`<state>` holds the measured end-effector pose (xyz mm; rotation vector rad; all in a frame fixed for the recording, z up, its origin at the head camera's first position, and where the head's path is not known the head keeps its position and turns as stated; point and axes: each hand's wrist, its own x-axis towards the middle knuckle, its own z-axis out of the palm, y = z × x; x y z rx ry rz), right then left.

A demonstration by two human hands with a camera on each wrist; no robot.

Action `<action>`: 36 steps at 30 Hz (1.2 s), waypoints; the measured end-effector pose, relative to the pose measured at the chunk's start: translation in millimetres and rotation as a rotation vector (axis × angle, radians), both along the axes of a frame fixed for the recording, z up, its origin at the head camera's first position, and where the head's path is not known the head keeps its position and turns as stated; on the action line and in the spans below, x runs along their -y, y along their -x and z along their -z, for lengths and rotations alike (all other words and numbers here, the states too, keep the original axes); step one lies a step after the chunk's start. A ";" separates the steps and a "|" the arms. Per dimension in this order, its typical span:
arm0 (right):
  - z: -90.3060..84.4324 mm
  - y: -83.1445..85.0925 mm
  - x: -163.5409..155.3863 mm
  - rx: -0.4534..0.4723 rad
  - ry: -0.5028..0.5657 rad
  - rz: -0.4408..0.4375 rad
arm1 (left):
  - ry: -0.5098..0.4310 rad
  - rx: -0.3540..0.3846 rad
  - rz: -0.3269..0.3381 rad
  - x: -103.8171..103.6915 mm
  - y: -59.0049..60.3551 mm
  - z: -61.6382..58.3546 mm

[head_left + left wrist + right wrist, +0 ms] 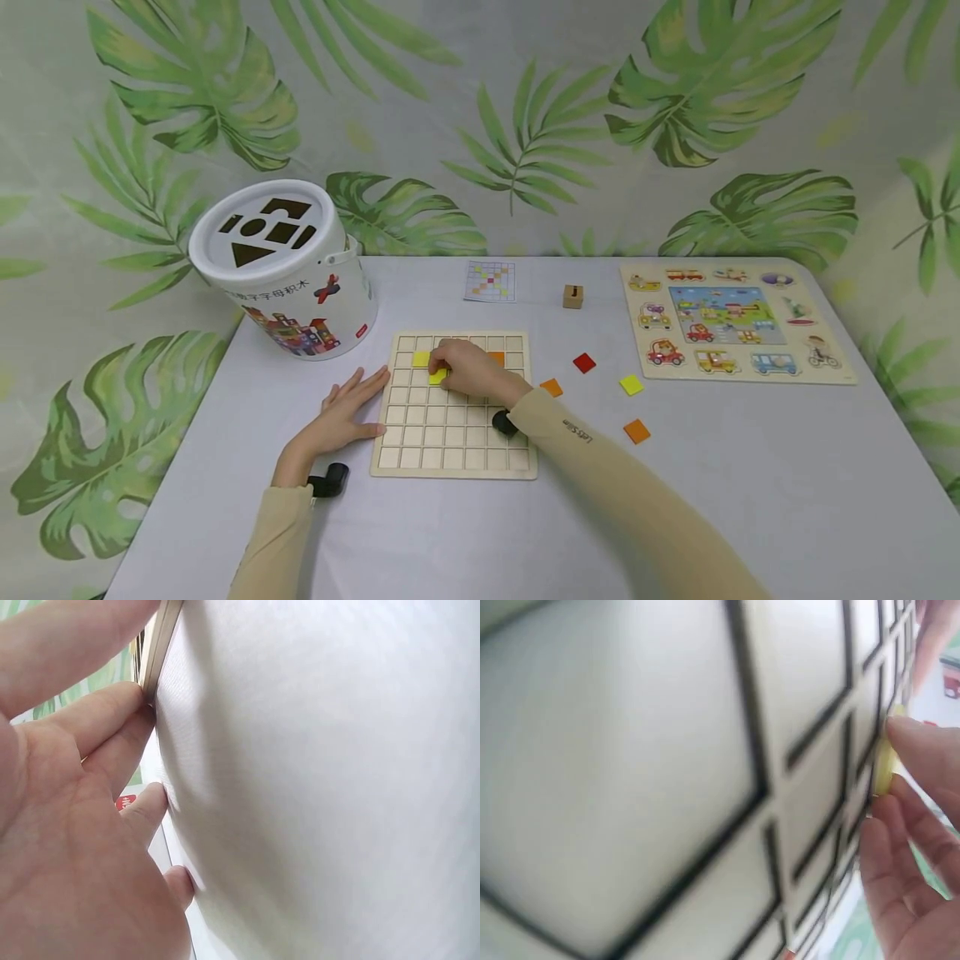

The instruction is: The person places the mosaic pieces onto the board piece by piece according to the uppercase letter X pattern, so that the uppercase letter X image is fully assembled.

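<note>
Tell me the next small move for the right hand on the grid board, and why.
Probably press the yellow tile flat into its cell and let go. The right hand pinches it at the board, seemingly not yet seated, while the left hand rests flat against the board's left edge.

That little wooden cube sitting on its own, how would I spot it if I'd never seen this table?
Start at the white bucket at the table's far left, then look right past the small colour-pattern card. Just right of that card, before the picture puzzle board, stands the wooden cube. Unlike the flat coloured tiles nearer the person, it is a plain wood block with a dark mark on its front.
</note>
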<state>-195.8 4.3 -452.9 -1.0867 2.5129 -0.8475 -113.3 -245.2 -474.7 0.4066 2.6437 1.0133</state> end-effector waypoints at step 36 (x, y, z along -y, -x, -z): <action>4.8 -22.3 -148.2 0.003 0.013 0.186 | -0.028 -0.006 0.005 0.2 -0.4 0.8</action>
